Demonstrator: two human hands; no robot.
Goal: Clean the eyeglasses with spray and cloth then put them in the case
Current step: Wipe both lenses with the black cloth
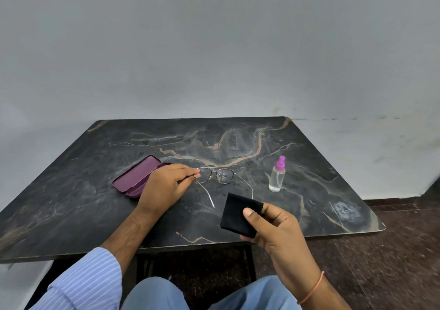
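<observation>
The open purple case (138,177) is lying on the counter (71,190). The left grip (166,186) is pinching the eyeglasses (217,175) by one temple; the right grip (276,226) is grasping the black cloth (238,214); the spray bottle (277,175) is standing rightmost.

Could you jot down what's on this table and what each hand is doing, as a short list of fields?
table: dark marbled top
eyeglasses: thin metal frame, arms unfolded
left hand: pinches the glasses at the left hinge
right hand: holds a folded black cloth under the thumb, near the glasses but not touching them
spray bottle: clear with pink nozzle, upright, right of the glasses, untouched
case: purple, open, behind the left hand
</observation>
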